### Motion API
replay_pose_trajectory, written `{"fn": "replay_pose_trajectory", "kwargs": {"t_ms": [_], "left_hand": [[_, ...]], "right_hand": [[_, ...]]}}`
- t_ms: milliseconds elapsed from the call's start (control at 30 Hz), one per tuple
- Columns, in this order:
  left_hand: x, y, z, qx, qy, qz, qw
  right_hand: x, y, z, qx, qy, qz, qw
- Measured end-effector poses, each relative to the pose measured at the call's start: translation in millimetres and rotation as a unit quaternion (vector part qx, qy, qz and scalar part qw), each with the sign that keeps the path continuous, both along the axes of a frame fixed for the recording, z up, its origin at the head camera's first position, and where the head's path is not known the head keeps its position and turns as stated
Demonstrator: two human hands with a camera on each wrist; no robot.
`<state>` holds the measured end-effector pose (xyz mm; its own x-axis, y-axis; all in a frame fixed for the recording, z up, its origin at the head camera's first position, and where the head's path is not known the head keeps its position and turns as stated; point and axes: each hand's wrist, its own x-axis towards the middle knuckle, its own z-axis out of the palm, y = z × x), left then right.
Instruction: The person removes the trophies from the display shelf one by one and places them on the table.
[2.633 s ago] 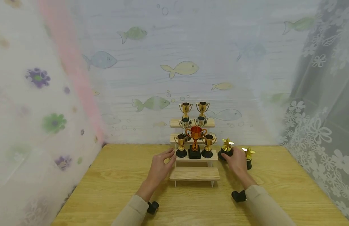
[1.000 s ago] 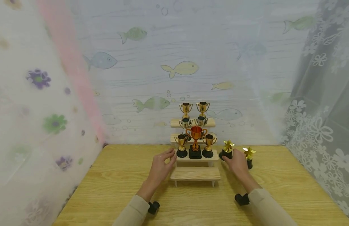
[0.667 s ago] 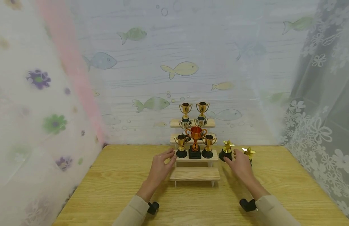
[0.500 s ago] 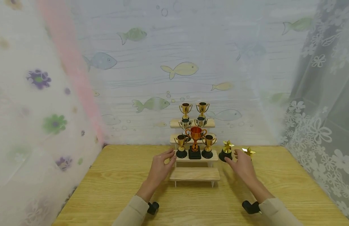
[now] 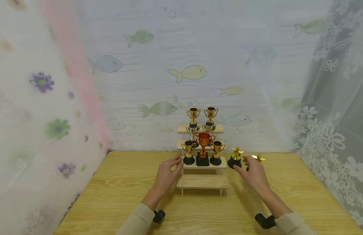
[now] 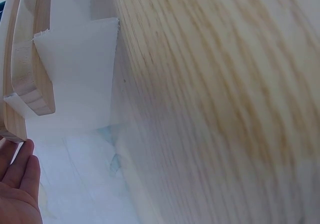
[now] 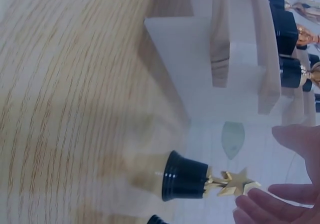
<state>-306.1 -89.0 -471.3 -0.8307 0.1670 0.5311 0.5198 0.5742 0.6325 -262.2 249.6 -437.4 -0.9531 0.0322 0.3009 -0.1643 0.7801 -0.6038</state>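
Observation:
A tiered wooden display stand (image 5: 202, 181) stands mid-table. My left hand (image 5: 166, 173) is at its left side, straight fingertips right at the end of a shelf, as the left wrist view shows with the fingers (image 6: 30, 176). Beyond the stand's right end, a gold star trophy (image 5: 235, 162) with a black base stands upright on the table. My right hand (image 5: 254, 173) is just right of it, thumb and fingers spread, holding nothing. A second star trophy (image 5: 259, 158) is partly hidden behind that hand. In the right wrist view the fingers (image 7: 272, 204) are close by the star.
On the third shelf from the top, a large copper-coloured cup (image 5: 203, 139) stands between two small gold cups (image 5: 188, 147). Silver cups (image 5: 193, 129) and gold cups (image 5: 210, 112) fill the upper shelves. The lowest shelf is bare. Printed curtains close in the wooden table (image 5: 116, 195).
My right hand has let go of the nearer star trophy and drawn back to the right, now covering most of the second one. The left hand has stayed at the stand.

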Motion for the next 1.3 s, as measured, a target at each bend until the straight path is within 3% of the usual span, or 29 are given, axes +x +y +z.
{"fn": "replay_pose_trajectory", "kwargs": {"t_ms": [500,767,1300], "left_hand": [[0.4,-1,1.2,0.000,0.007,-0.005,1.0000],[1.1,0,1.4,0.002,0.009,-0.009,0.9999],[0.2,0,-0.1,0.000,0.023,-0.008,0.9997]], "right_hand": [[6.5,-10,6.7,-0.014,0.015,0.032,0.999],[7.4,-22,7.3,-0.033,0.046,0.056,0.997],[-2.1,-40,4.6,-0.070,0.068,0.074,0.993]]}}
